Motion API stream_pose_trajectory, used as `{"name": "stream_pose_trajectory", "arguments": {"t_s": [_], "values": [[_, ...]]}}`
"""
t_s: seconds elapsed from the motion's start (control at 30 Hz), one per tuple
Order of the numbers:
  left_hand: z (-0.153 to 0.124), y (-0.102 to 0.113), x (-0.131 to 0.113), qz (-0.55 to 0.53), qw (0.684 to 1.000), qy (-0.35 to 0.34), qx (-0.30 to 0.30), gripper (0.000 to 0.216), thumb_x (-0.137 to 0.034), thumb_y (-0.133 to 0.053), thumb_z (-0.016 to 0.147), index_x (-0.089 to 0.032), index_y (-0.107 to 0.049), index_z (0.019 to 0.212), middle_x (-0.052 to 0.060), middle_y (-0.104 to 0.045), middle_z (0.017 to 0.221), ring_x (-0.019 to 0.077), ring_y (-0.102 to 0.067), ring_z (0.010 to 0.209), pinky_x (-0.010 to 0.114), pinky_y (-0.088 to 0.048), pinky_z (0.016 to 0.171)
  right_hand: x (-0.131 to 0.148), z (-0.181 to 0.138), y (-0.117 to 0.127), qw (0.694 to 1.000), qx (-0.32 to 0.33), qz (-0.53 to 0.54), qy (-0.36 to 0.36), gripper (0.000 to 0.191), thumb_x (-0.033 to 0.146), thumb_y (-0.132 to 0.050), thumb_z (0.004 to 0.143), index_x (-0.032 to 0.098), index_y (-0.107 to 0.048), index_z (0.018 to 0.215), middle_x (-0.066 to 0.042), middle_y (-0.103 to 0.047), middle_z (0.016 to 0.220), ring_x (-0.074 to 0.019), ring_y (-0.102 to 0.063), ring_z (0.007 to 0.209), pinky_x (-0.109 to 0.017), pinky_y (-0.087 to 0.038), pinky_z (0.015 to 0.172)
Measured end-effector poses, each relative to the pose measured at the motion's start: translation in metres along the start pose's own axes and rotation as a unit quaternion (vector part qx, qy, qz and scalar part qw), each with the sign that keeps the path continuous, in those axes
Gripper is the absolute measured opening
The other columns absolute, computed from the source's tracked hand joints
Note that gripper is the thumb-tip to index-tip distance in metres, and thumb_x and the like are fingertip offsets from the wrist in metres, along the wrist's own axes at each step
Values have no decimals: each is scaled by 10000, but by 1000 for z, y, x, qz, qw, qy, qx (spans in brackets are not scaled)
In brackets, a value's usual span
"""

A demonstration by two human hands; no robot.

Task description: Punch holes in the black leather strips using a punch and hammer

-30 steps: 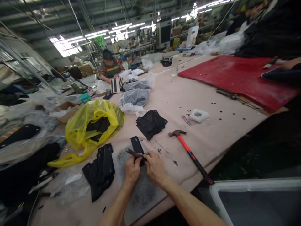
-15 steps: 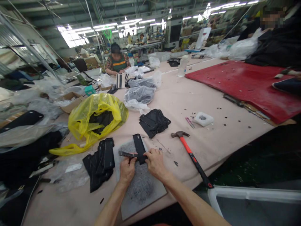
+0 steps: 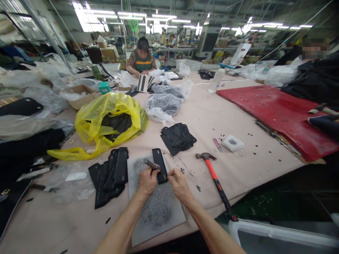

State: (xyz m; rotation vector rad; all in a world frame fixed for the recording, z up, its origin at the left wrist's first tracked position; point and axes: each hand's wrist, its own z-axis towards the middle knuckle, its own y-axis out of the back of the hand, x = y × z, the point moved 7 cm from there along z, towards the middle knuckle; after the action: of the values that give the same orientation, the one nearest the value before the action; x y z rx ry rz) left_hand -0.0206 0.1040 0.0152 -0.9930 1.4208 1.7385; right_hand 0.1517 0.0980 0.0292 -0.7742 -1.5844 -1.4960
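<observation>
My left hand (image 3: 148,181) is closed round a dark metal bar, likely a hole punch (image 3: 150,164), tilted over the left edge of a black leather strip (image 3: 159,165). The strip lies on a grey worn board (image 3: 156,215). My right hand (image 3: 180,183) is closed in a pinch just right of the strip's lower end; I cannot make out what its fingers hold, if anything. Right of this hand a claw hammer (image 3: 212,171) with a red and black handle lies on the table. Stacks of similar black pieces lie left of the board (image 3: 113,176) and beyond it (image 3: 178,137).
A yellow plastic bag (image 3: 137,123) with black pieces stands behind the left stack. Pink snips (image 3: 217,144) and a white block (image 3: 233,143) lie beyond the hammer. A red sheet (image 3: 278,116) covers the right side. A person (image 3: 143,61) sits across the table (image 3: 201,116).
My left hand has turned the punch, which now slants more steeply. My right hand has moved off the strip to its right side. The camera view has shifted and levelled.
</observation>
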Motion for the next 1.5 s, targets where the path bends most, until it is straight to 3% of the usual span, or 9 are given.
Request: {"name": "stream_pose_trajectory", "arguments": {"t_s": [0.2, 0.47, 0.7, 0.87, 1.0, 1.17, 1.3, 1.43, 1.5], "values": [[-2, -2, 4, -9, 1000, 0, -6, 223, -259, -541, 834, -201, -709, 969, 71, -756, 1008, 267, -696, 989, 426, -543, 922, -15, 17, 45, 999, -27, -10, -32, 224, 318, -460, 847, 177, -604, 945, -12, -631, 732, -171, -573, 671, -273, -444, 636], [-3, -2, 8, -23, 1000, 2, -7, 224, -243, -553, 826, -206, -708, 983, 66, -758, 1015, 261, -701, 993, 430, -550, 919, -53, 14, 118, 950, -122, -260, -120, 345, 292, -428, 891, 153, -660, 1106, -109, -672, 781, -228, -598, 680, -340, -414, 682], [-2, -1, 7, -37, 999, 7, -5, 236, -263, -541, 824, -197, -709, 976, 71, -762, 994, 258, -701, 994, 437, -541, 934, -16, 7, 41, 944, -76, -322, -1, 567, 118, -456, 759, 176, -544, 1317, -142, -566, 1309, -286, -511, 1193, -414, -394, 981], [-1, 10, 2, -43, 998, 3, -45, 267, -317, -535, 817, -181, -725, 945, 95, -767, 974, 269, -716, 938, 426, -568, 866, 18, 6, -29, 960, -5, -279, 32, 751, 383, -639, 752, 155, -411, 1431, -189, -470, 1424, -368, -458, 1253, -501, -334, 1046], [-21, 38, 12, -4, 988, 43, -146, 345, -453, -554, 819, -165, -737, 871, 127, -767, 861, 305, -725, 836, 418, -588, 765, 14, 2, -42, 960, -24, -275, 35, 611, 347, -571, 840, 146, -451, 1405, -198, -523, 1377, -364, -483, 1237, -509, -337, 1049], [-65, 65, 23, 11, 985, 39, -166, 328, -476, -591, 799, -203, -756, 874, 91, -776, 873, 303, -731, 864, 407, -597, 803, -3, 16, -18, 981, -58, -186, -12, 391, 222, -477, 855, 142, -584, 1223, -160, -675, 1111, -291, -627, 1032, -398, -467, 894], [-100, 71, 20, -32, 985, 44, -163, 304, -440, -584, 824, -200, -758, 889, 80, -776, 902, 279, -734, 871, 375, -607, 784, -2, 54, 35, 992, -104, -65, -35, 297, 311, -477, 831, 171, -654, 1024, -122, -715, 943, -259, -659, 881, -354, -494, 790], [-114, 80, 16, -106, 965, 107, -214, 319, -453, -617, 821, -171, -751, 885, 92, -770, 887, 283, -724, 881, 392, -591, 817, 25, 95, 83, 977, -186, -103, -15, 563, 400, -493, 800, 35, -557, 1223, -273, -581, 1227, -365, -503, 1179, -505, -381, 981], [-114, 96, 15, -213, 925, 142, -281, 308, -447, -668, 804, -152, -731, 867, 92, -766, 867, 266, -724, 867, 407, -579, 850, 49, 91, 80, 978, -184, -92, 20, 562, 415, -515, 796, 53, -570, 1222, -259, -557, 1268, -351, -476, 1207, -502, -351, 1012]]}}
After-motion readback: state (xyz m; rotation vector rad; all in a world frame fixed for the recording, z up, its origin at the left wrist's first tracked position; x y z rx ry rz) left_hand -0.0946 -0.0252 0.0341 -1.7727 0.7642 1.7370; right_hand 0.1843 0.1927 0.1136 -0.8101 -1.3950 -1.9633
